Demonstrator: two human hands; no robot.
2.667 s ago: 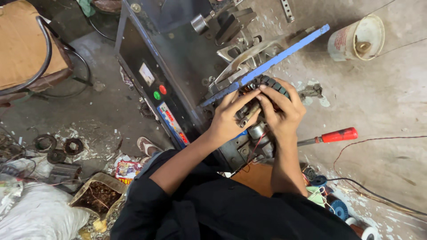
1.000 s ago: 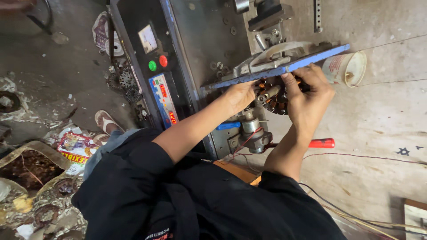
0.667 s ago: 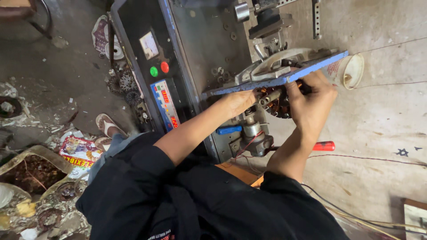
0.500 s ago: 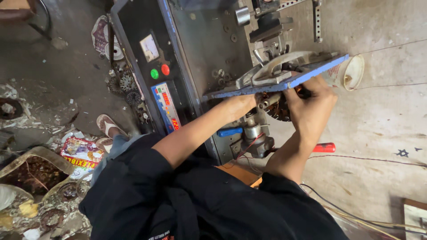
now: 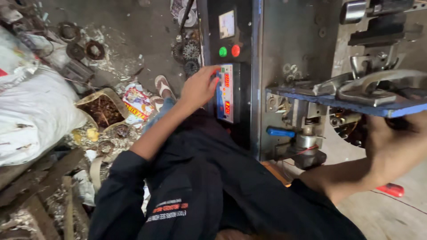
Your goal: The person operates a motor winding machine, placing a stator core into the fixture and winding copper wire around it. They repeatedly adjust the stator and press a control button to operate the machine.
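Observation:
My left hand [image 5: 199, 87] reaches to the front of a dark machine [image 5: 267, 53], its fingertips on the small control panel with red digits [image 5: 225, 92], below a green button [image 5: 223, 51] and a red button [image 5: 235, 50]. My right hand [image 5: 391, 142] is at the right edge, under a blue bar [image 5: 329, 101], wrapped around a dark round wound part [image 5: 351, 129] mounted on the machine; the part is mostly hidden. A metal clamp arm [image 5: 378, 84] lies over the blue bar.
A red-handled screwdriver [image 5: 390, 190] lies on the bench by my right forearm. A blue lever [image 5: 280, 132] sticks out of the machine front. On the floor at left are a white sack [image 5: 31, 111], a box of scrap [image 5: 100, 109], gears [image 5: 191, 51] and my sandalled foot [image 5: 162, 84].
My left hand left the wound part under the blue bar and moved to the control panel on the machine's front. The view swung left and closer. My right hand stayed at the part.

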